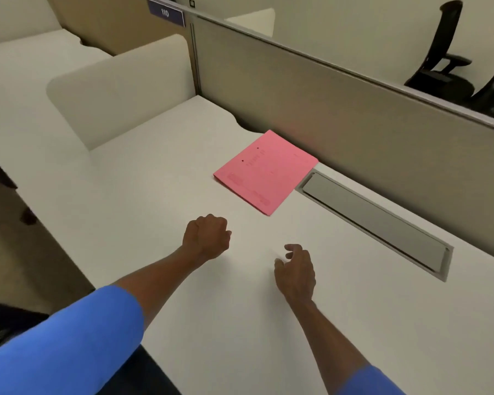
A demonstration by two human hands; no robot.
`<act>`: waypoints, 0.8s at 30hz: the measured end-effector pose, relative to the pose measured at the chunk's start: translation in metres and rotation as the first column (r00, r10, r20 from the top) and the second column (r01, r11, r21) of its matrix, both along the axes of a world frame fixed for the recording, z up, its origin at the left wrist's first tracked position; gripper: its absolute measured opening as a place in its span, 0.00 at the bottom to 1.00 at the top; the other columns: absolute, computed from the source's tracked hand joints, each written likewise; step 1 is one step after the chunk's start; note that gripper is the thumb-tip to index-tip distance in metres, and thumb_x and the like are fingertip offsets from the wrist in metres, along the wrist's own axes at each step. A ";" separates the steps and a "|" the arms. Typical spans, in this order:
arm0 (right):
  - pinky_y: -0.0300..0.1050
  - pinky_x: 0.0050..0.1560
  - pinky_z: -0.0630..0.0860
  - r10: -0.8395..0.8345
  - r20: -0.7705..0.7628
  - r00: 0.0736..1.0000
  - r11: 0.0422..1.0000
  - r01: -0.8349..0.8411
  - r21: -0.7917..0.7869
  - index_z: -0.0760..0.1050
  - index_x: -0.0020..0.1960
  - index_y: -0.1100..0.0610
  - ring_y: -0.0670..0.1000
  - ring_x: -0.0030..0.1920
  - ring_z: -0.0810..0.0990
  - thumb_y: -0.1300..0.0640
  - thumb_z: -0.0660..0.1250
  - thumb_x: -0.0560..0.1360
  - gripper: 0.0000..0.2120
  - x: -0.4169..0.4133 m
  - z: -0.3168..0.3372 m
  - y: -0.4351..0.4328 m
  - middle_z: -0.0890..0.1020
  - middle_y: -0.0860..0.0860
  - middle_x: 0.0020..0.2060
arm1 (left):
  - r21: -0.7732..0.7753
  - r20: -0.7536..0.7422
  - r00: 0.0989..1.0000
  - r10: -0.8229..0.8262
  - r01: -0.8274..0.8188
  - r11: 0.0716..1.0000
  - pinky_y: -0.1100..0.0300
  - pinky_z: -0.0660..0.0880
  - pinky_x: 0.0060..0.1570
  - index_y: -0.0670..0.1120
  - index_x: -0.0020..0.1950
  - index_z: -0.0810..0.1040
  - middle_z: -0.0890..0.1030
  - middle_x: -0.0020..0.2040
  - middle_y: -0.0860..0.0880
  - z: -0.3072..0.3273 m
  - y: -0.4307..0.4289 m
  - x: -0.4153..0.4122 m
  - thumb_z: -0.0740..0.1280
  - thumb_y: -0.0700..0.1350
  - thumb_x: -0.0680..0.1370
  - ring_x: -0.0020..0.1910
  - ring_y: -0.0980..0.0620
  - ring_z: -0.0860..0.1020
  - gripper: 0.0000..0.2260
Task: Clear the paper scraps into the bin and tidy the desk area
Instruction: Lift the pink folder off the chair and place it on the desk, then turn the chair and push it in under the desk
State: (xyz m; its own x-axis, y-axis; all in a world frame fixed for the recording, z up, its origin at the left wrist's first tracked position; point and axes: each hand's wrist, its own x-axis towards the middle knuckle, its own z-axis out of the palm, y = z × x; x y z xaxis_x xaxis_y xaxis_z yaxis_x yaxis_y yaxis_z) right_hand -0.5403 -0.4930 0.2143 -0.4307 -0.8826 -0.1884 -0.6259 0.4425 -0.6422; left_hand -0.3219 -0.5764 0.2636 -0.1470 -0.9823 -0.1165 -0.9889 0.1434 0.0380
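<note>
A pink paper folder (264, 172) lies flat on the white desk (143, 195), close to the grey partition. My left hand (207, 236) hovers just below the folder's near corner, curled into a fist; whether it holds anything I cannot tell. My right hand (295, 270) is lower and to the right, palm down, fingers loosely bent and apart, with nothing in it. No paper scraps and no bin show in this view.
A grey cable-tray lid (374, 220) is set into the desk along the partition (340, 104). A white side divider (120, 89) rises at the left. Two black office chairs (451, 67) stand beyond the partition. The desk's left edge drops to a brown floor (26, 252).
</note>
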 end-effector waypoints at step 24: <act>0.46 0.54 0.82 0.430 0.043 0.902 0.874 -0.428 0.229 0.82 0.58 0.46 0.44 0.50 0.83 0.48 0.74 0.77 0.10 0.142 -0.001 0.352 0.85 0.44 0.51 | 0.499 -0.264 0.936 0.232 -0.073 0.863 0.54 0.81 0.48 0.56 0.52 0.81 0.83 0.45 0.56 -0.051 0.446 0.221 0.69 0.59 0.81 0.45 0.57 0.82 0.08</act>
State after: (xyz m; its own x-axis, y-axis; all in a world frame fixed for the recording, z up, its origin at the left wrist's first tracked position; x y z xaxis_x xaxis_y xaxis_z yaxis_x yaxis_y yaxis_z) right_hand -0.3981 -0.1410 0.2132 -0.0220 -0.9146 -0.4038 -0.7929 0.2620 -0.5502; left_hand -0.1006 -0.1299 0.2125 -0.1055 -0.8299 -0.5479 -0.9232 -0.1231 0.3642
